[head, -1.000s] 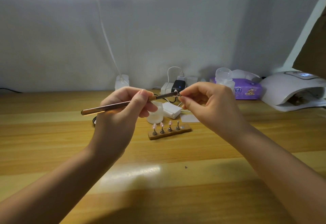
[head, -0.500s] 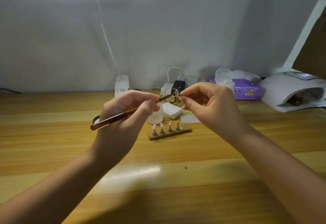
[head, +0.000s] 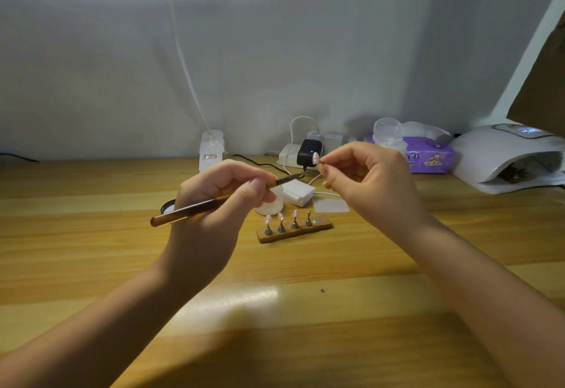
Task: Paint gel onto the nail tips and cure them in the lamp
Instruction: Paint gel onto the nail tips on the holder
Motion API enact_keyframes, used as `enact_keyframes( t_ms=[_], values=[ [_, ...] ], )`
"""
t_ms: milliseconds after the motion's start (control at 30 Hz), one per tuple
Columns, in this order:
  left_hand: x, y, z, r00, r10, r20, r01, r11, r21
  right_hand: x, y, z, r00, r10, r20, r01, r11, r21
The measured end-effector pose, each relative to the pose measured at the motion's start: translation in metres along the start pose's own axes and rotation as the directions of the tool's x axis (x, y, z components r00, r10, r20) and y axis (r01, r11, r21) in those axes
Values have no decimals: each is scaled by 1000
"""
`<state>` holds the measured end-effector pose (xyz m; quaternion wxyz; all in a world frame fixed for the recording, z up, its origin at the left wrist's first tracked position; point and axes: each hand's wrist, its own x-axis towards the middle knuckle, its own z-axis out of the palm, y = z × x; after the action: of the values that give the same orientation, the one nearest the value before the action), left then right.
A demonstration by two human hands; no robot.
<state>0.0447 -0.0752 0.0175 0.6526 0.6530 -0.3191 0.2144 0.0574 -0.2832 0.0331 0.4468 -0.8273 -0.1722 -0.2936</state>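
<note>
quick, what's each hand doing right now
Left hand: fingers curled round the brush, holding it.
Right hand: fingertips pinching a pink nail tip, held up off the desk.

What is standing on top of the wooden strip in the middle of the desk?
The wooden strip carries four small metal stands in a row; the left three bear pink nail tips, the fourth looks bare. A small grey disc lies at its right end. Nothing covers it.
</note>
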Motion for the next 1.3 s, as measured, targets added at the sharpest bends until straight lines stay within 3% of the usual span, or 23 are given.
enact_keyframes(
  t_ms=[200,367,700,1033,1300],
  values=[
    [-1,-13,-1,996,-16,-84,19,999,36,0,28,-1,962,270,-42,-265,959,99],
    [-8,-26,-2,994,-47,-100,49,998,25,-5,47,4,937,348,-35,-345,935,84],
    [-21,-47,-3,990,-114,-78,123,984,126,-17,67,15,940,333,67,-333,943,-15],
    [-27,-46,3,992,-122,-35,125,986,109,-19,74,26,913,385,134,-356,913,-200],
    [-26,-46,2,993,-114,-34,117,985,124,-17,72,22,921,318,227,-222,905,-364]
  ],
)
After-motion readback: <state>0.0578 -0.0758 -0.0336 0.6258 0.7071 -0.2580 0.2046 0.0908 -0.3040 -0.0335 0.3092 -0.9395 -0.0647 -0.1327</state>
